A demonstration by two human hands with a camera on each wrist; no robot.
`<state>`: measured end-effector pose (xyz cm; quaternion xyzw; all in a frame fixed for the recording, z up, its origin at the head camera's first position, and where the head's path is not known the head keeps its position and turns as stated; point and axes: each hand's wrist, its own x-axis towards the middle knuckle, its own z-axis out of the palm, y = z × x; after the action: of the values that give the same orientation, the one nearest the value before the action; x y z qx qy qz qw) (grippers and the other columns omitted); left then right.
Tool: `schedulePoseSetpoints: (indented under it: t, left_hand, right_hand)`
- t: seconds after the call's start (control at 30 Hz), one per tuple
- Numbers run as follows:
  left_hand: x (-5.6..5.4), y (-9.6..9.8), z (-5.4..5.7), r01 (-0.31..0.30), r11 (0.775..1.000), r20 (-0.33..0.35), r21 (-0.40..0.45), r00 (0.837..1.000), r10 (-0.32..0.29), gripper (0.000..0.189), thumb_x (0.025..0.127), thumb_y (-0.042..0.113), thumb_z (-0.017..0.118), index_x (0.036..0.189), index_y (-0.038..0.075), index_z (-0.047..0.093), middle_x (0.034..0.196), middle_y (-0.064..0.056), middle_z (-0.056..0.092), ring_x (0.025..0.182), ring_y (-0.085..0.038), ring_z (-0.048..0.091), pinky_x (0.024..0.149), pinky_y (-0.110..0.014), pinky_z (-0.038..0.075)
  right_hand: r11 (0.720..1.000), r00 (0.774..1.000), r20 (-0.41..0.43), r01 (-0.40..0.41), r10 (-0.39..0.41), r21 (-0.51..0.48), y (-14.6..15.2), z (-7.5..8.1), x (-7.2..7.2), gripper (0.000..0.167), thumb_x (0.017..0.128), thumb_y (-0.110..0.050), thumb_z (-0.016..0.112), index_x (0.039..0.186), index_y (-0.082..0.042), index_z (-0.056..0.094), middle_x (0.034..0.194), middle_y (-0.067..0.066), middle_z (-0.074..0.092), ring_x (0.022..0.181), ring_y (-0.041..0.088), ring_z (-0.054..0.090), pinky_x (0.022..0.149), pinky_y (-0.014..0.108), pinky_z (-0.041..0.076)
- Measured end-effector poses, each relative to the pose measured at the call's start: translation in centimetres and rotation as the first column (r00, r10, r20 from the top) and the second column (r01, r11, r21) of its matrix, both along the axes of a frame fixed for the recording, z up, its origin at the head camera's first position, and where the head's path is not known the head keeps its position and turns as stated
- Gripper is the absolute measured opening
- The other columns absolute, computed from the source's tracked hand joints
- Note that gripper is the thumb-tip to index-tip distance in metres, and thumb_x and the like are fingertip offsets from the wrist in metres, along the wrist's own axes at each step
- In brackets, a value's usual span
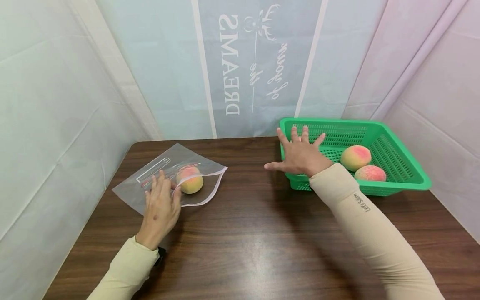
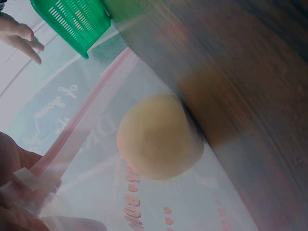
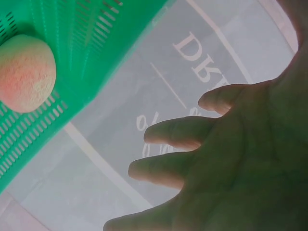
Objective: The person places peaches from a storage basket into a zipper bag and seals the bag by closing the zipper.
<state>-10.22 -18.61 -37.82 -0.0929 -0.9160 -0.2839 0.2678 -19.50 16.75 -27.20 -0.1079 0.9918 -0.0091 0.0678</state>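
A clear zip bag (image 1: 176, 154) with a pale zip edge lies on the left of the table, its mouth parted toward the right. Inside it, near the mouth, is a yellow and pink peach (image 1: 190, 181). My left hand (image 1: 161, 208) pinches the bag's zip edge beside a small white slider (image 2: 25, 179). Fingers spread, my right hand (image 1: 300, 156) hovers over the left end of a green basket (image 1: 406, 158), holding nothing. Two peaches show in the basket, one (image 1: 356, 157) behind the other (image 1: 370, 173); another is mostly hidden behind my right fingers.
The brown wooden table (image 1: 240, 233) runs up to a hanging cloth (image 1: 258, 83) with printed lettering at the back. Pale sheets (image 1: 48, 125) stand along the left and right sides. The basket sits near the back right.
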Motion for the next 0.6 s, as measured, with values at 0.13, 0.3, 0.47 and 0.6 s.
schedulePoseSetpoints:
  t: [0.13,0.3,0.47,0.6]
  left_hand:
    - [0.0,0.0,0.0,-0.001,1.000,-0.004,0.006,1.000,0.001,0.015,0.101,0.008,0.056,0.090,0.001,0.050,0.148,-0.040,0.032,0.138,-0.059,0.025,0.095,-0.084,0.020]
    - [0.1,0.0,0.0,-0.004,1.000,-0.009,0.009,1.000,0.004,0.015,0.101,0.008,0.057,0.090,0.001,0.049,0.148,-0.040,0.033,0.138,-0.060,0.025,0.094,-0.084,0.020]
    - [0.1,0.0,0.0,-0.007,1.000,-0.006,0.004,1.000,0.007,0.015,0.101,0.008,0.057,0.090,0.001,0.049,0.148,-0.040,0.032,0.138,-0.060,0.024,0.094,-0.084,0.020]
    - [0.1,-0.1,-0.1,-0.009,1.000,-0.002,0.006,1.000,0.009,0.015,0.101,0.009,0.056,0.090,0.001,0.049,0.148,-0.040,0.031,0.138,-0.060,0.024,0.094,-0.084,0.020]
  right_hand:
    - [1.000,1.000,0.019,0.015,-0.015,-0.001,0.7,0.4,-0.3,0.110,0.086,-0.076,0.053,0.161,-0.013,0.003,0.160,0.034,0.005,0.142,0.061,-0.005,0.093,0.087,-0.002]
    - [0.999,0.997,0.055,0.047,-0.046,-0.013,1.5,0.5,-0.8,0.110,0.086,-0.075,0.054,0.160,-0.013,0.000,0.159,0.037,0.002,0.141,0.063,-0.008,0.092,0.088,-0.004]
    - [0.997,0.994,0.081,0.074,-0.074,-0.004,2.2,0.4,-1.5,0.112,0.086,-0.076,0.053,0.160,-0.013,-0.001,0.157,0.040,0.000,0.140,0.064,-0.008,0.092,0.088,-0.004]
    - [0.996,0.992,0.099,0.081,-0.083,0.026,2.6,0.3,-2.1,0.115,0.084,-0.077,0.054,0.160,-0.012,-0.002,0.156,0.041,0.000,0.139,0.065,-0.008,0.092,0.088,-0.003]
